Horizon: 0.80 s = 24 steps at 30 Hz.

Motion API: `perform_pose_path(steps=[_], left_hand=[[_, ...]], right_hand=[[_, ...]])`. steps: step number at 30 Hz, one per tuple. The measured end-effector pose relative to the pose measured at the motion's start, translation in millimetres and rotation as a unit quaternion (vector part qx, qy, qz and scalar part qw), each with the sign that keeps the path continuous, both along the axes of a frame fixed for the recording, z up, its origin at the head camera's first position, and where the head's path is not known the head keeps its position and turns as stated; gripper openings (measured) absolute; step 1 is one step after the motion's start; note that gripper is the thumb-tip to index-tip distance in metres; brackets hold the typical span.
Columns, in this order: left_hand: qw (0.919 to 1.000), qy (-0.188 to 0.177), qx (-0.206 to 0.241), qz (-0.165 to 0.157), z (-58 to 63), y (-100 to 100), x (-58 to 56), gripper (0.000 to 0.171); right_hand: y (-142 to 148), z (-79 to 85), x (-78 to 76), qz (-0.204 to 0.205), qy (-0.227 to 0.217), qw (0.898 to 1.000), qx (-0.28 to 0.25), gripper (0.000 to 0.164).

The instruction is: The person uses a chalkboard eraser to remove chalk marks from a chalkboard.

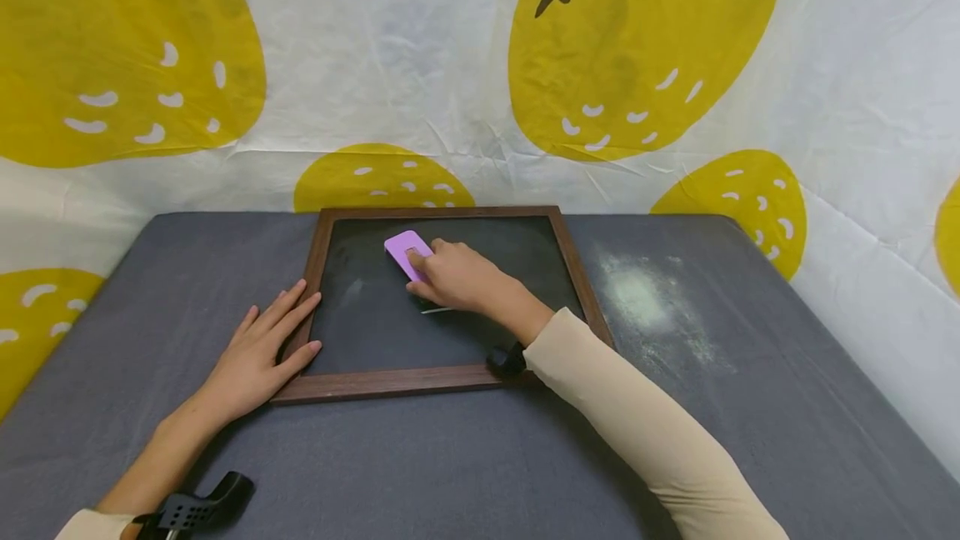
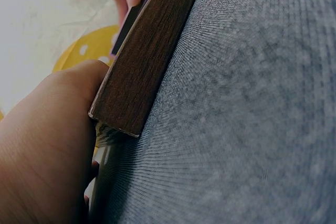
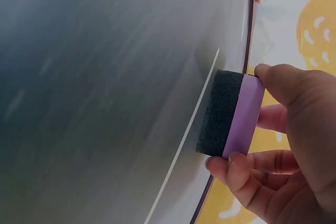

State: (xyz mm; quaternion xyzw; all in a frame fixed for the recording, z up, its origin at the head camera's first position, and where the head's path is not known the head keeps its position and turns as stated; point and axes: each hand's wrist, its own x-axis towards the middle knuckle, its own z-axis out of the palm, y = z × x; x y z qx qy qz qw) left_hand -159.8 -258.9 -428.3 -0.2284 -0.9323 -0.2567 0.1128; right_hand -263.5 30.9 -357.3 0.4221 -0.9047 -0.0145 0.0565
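A framed chalkboard (image 1: 390, 340) lies on the grey cloth. My right hand (image 1: 461, 275) grips a chalkboard eraser (image 3: 244, 116) with a purple back and a dark foam pad, over the far middle of the board. In the right wrist view, the thumb and fingers hold the purple back, with the pad facing the board. A thin white line (image 3: 184, 136) runs on the board beside the pad. My left hand (image 1: 258, 354) rests with spread, straight fingers on the left side of the brown wooden frame (image 2: 144, 51).
Pale chalk dust (image 1: 637, 298) is spread over the cloth to the right of the board. A faint smudge (image 1: 352, 290) marks the board's left part. Behind the table (image 1: 420, 465) hangs a white cloth (image 1: 390, 48) with yellow fruit shapes.
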Motion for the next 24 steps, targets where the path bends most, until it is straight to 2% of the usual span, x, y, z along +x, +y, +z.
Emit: perform_pose_path(steps=[8, 12, 15, 19, 24], left_hand=[[1.0000, 0.003, -0.001, 0.001, 0.5, 0.4, 1.0, 0.064], [1.0000, 0.003, -0.004, 0.004, -0.5, 0.9, 1.7, 0.064], [1.0000, 0.003, -0.003, 0.005, -0.9, 1.4, 2.0, 0.064], [1.0000, 0.001, -0.005, 0.007, -1.5, 2.0, 2.5, 0.063], [0.9999, 0.000, -0.007, 0.011, -2.6, 0.0, 1.7, 0.063]], right_hand=[[-12.0, 2.1, 3.0, 0.032, -0.019, 0.999, 0.004, 0.046], [-10.5, 4.9, 2.1, 0.054, -0.038, 0.997, 0.033, 0.047], [-9.4, 7.5, 2.0, 0.051, -0.052, 0.996, 0.048, 0.048], [-4.0, 9.0, 3.0, 0.047, -0.066, 0.996, 0.038, 0.049], [7.1, 6.7, 3.8, 0.085, -0.049, 0.995, 0.017, 0.047]])
